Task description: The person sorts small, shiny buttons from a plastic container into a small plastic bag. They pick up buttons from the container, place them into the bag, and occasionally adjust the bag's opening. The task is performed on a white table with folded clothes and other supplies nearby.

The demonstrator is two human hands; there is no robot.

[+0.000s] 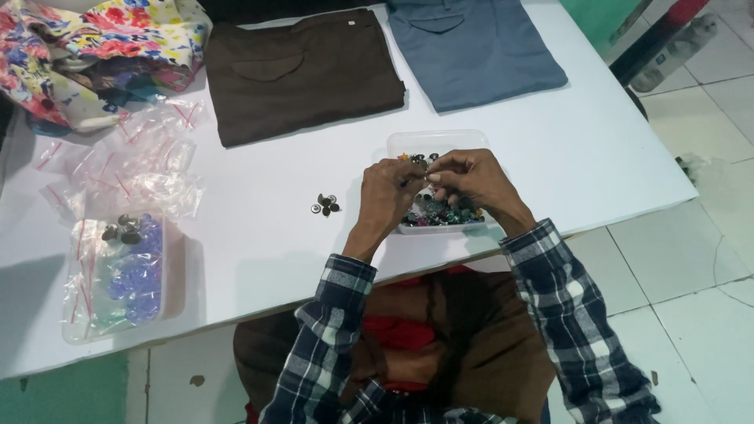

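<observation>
Left hand (386, 196) and right hand (470, 179) meet fingertip to fingertip, pinching a tiny button (424, 176) between them; directly beneath sits the clear button tray (408, 144) at the counter's (259, 235) near edge; loose buttons (325, 205) lie nearer the left hand.

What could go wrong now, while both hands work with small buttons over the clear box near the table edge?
The clear box sits close to the table edge, so a bump from the left hand or right hand might tip it to the floor. The tiny piece pinched between the fingertips could slip and fall. The loose buttons lying on the bare table may roll away.
</observation>
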